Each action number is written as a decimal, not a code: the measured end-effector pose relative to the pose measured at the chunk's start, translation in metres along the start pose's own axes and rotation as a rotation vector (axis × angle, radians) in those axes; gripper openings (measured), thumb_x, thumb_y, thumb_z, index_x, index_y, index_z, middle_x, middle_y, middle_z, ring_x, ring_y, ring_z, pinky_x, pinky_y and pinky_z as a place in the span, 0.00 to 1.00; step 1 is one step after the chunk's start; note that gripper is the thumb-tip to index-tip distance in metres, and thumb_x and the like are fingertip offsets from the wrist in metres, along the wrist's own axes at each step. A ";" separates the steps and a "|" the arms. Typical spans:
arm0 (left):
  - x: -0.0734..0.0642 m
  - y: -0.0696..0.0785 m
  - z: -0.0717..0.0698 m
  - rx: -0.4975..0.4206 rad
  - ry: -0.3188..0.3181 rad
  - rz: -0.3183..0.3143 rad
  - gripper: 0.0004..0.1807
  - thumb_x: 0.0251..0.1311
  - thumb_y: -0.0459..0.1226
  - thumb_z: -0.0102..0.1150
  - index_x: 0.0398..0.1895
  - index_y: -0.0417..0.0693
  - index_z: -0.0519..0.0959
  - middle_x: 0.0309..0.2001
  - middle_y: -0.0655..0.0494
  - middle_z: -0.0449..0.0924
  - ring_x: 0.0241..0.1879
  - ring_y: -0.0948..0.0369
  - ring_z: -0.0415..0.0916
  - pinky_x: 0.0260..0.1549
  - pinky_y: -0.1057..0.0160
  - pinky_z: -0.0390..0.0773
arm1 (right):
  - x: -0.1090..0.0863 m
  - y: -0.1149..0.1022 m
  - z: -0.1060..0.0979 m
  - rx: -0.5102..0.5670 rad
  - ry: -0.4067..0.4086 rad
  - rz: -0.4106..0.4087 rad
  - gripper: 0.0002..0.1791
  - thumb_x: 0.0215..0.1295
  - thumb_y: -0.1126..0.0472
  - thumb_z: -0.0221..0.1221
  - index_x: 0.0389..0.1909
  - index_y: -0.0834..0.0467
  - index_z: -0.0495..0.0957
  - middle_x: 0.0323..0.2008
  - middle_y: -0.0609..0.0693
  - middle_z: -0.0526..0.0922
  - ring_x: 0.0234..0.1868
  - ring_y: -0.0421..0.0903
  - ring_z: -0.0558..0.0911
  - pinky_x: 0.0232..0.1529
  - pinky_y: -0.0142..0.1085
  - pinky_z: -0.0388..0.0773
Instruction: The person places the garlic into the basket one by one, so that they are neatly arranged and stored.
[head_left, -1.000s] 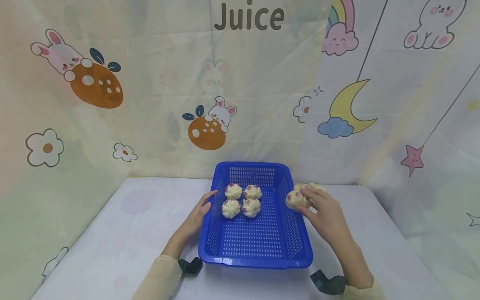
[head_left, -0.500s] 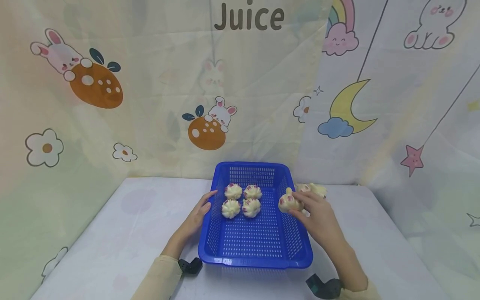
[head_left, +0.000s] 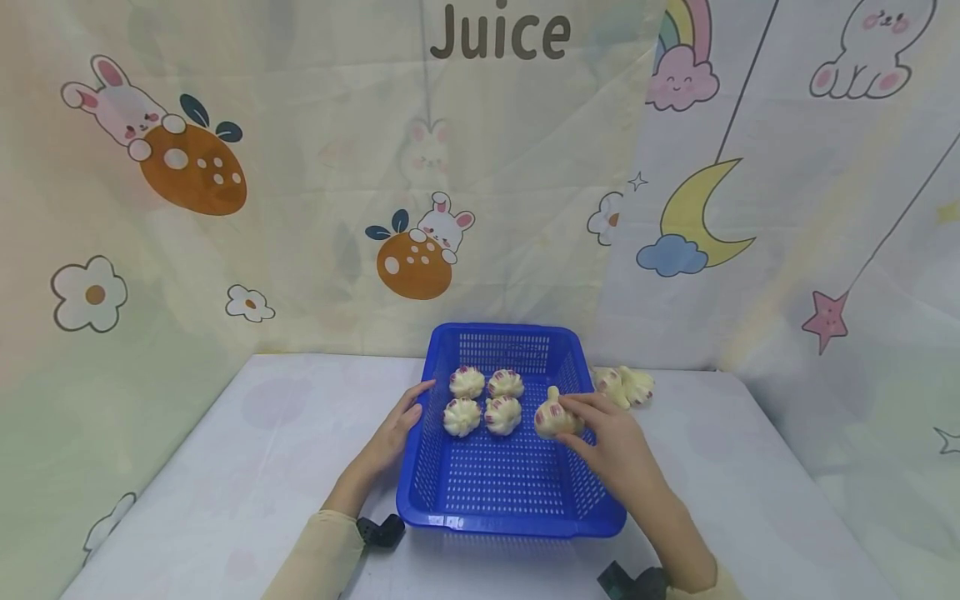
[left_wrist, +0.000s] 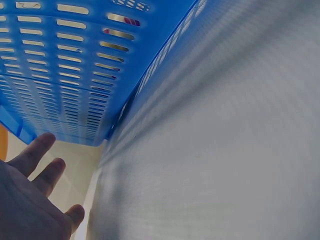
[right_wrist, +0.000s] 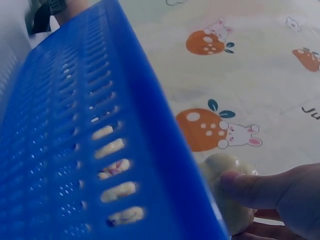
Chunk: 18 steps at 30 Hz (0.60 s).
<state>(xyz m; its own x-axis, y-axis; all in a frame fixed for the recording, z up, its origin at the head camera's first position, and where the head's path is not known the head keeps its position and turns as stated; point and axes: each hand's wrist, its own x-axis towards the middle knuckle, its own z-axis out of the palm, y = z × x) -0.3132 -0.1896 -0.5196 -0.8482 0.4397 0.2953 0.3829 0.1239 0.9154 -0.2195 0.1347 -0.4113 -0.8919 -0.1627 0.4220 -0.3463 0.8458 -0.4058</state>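
My right hand [head_left: 618, 439] pinches a cream, purple-marked, garlic-shaped bulb [head_left: 551, 419] between thumb and fingers, over the inside of a blue, slotted plastic basket [head_left: 504, 483]. My left hand [head_left: 390, 429], its fingers spread apart, touches the basket's left side. Four similar bulbs [head_left: 462, 417] lie in it; other pale bulbs [head_left: 636, 386] lie to its right, on the white-covered table [head_left: 300, 442]. Behind hangs a pale fabric backdrop [head_left: 525, 158] with printed rabbits [head_left: 445, 228]. Compared with one second ago, the held bulb is farther left, inside the right rim.

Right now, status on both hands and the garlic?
Left hand at basket rim. Right hand pinches garlic bulb over basket. Four others inside; nothing visibly blocking.
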 end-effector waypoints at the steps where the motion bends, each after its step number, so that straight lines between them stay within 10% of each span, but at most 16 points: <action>1: 0.000 0.000 0.000 0.002 0.002 0.001 0.26 0.72 0.40 0.28 0.73 0.51 0.52 0.71 0.35 0.51 0.65 0.35 0.60 0.57 0.41 0.68 | 0.000 -0.001 0.001 0.001 0.000 -0.008 0.27 0.48 0.60 0.72 0.53 0.57 0.79 0.50 0.52 0.81 0.50 0.50 0.82 0.44 0.39 0.81; 18: 0.001 -0.002 -0.001 -0.009 -0.015 0.012 0.26 0.72 0.39 0.27 0.73 0.51 0.51 0.70 0.33 0.51 0.64 0.34 0.61 0.56 0.42 0.69 | -0.006 -0.018 0.018 0.058 -0.018 -0.074 0.26 0.45 0.60 0.72 0.50 0.55 0.81 0.48 0.46 0.81 0.49 0.45 0.82 0.45 0.32 0.80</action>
<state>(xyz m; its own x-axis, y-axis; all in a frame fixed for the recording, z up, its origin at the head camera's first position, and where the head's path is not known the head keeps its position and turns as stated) -0.3153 -0.1906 -0.5212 -0.8377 0.4546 0.3025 0.3902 0.1106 0.9141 -0.2132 0.1110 -0.4213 -0.8681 -0.2336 0.4379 -0.4275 0.8001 -0.4208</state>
